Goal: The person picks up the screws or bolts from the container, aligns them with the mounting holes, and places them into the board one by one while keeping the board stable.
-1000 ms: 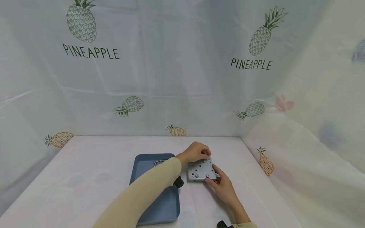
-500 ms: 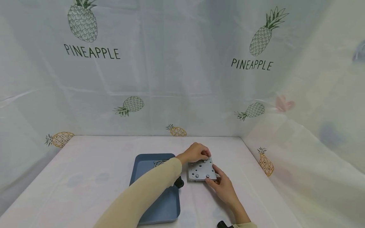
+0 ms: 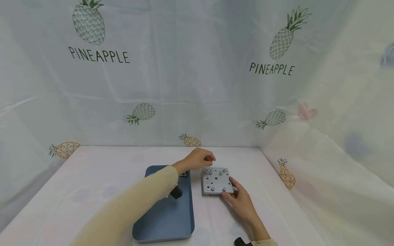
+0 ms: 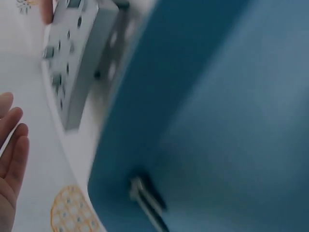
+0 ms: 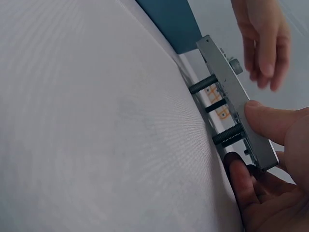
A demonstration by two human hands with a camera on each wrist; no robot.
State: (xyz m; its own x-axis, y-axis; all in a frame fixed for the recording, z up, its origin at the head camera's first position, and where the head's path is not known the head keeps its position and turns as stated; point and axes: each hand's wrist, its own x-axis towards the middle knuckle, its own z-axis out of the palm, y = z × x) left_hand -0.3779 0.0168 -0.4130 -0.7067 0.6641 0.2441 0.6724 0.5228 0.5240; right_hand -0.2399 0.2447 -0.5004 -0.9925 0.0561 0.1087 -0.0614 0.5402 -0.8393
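A grey metal plate [image 3: 217, 181] with holes and several bolts sits right of the blue tray. My right hand [image 3: 241, 202] holds its near right corner, thumb on the front edge. In the right wrist view the thumb [image 5: 273, 121] lies on the plate [image 5: 236, 101] and the fingers reach beneath it. Threaded bolt shanks [image 5: 227, 134] stick out below the plate. My left hand [image 3: 197, 158], fingers loosely bent and holding nothing, hovers past the plate's far left corner. Bolt heads [image 4: 57, 79] stand on the plate's upper face in the left wrist view.
The blue tray [image 3: 167, 218] lies left of the plate, partly under my left sleeve [image 3: 132, 201]. Loose bolts [image 4: 149, 205] lie in a corner of the tray. A pineapple-print curtain [image 3: 197, 85] rises behind the white-covered table [image 3: 107, 174].
My left hand has let go of a bolt at the plate's far right corner and moved left, uncovering the far bolts. My right hand and the plate have stayed put.
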